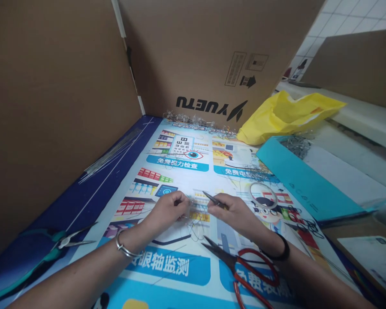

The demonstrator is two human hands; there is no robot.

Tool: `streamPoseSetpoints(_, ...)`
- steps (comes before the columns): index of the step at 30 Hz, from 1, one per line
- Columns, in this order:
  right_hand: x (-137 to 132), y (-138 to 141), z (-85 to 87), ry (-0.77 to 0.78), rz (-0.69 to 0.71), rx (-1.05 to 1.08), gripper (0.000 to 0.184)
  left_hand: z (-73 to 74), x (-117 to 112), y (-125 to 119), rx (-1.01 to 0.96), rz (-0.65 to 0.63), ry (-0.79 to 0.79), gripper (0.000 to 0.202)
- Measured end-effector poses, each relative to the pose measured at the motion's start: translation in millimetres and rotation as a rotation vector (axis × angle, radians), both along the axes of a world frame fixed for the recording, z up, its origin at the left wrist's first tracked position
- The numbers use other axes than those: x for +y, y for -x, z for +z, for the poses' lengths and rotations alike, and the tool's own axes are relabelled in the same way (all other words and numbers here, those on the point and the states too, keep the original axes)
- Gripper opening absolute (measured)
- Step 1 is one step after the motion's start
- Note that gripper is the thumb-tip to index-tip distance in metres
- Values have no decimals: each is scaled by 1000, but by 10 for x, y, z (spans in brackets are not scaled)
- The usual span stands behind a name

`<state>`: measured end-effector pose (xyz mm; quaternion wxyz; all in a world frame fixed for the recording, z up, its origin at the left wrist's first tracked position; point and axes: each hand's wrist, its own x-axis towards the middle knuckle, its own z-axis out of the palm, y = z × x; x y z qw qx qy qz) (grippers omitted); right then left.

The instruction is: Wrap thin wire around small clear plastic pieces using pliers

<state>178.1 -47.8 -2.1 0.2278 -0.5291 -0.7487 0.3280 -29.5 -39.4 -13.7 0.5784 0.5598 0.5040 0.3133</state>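
Note:
My left hand (172,208) is closed in a pinch over the middle of the poster sheet. Thin wire (197,226) shows as loose loops just below its fingertips; the pinched end is hidden. My right hand (227,208) is wrapped round a slim, dark pointed tool (212,197), its tip directed toward the left hand. Most of this tool is covered by the fingers, so its exact kind does not show. The two hands are a short gap apart. Red-handled scissors (227,255) lie below the right hand, blades parted and pointing up-left.
Teal-handled pliers (59,244) rest at the left, jaws apart. Straight wires (111,150) lie along the cardboard wall (61,77). A wire coil ring (263,195), a turquoise box (312,184) and a yellow bag (283,116) are on the right. Tangled wire pieces (193,120) line the back.

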Motion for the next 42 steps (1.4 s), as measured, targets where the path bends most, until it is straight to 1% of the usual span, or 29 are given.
streamPoseSetpoints(2,-59,68,24,26,21,40,16,-6,-7,-1,-8,-5,-8,14)
streamPoseSetpoints(4,-98,120,32,-11,14,42,14,-19,-14,2,-14,-26,-20,13)
streamPoseSetpoints(7,-115,150,40,-86,-4,51,18,-29,-25,7,0,-74,-54,11)
streamPoseSetpoints(12,-99,130,81,-94,-22,71,20,9,-49,-3,104,-137,-111,11)
streamPoseSetpoints(15,-97,116,95,-102,4,41,20,22,-57,-13,100,-103,-102,10)
streamPoseSetpoints(18,-104,115,85,-92,17,-35,18,-3,-55,-14,12,-56,-42,11)
streamPoseSetpoints(20,-114,128,71,-88,16,-96,17,-32,-52,-8,-14,-51,-34,12)
streamPoseSetpoints(22,-127,147,60,-98,21,-110,11,-58,-50,0,7,-60,-60,12)
streamPoseSetpoints(24,-137,165,59,-113,15,-72,10,-71,-52,5,47,-71,-100,13)
streamPoseSetpoints(28,-135,169,67,-113,-2,24,16,-46,-63,-3,131,-103,-157,11)
streamPoseSetpoints(33,-100,128,66,-153,6,70,23,9,-81,-8,157,-167,-132,13)
streamPoseSetpoints(42,-51,122,74,-174,33,80,21,20,-83,-7,164,-247,-120,16)
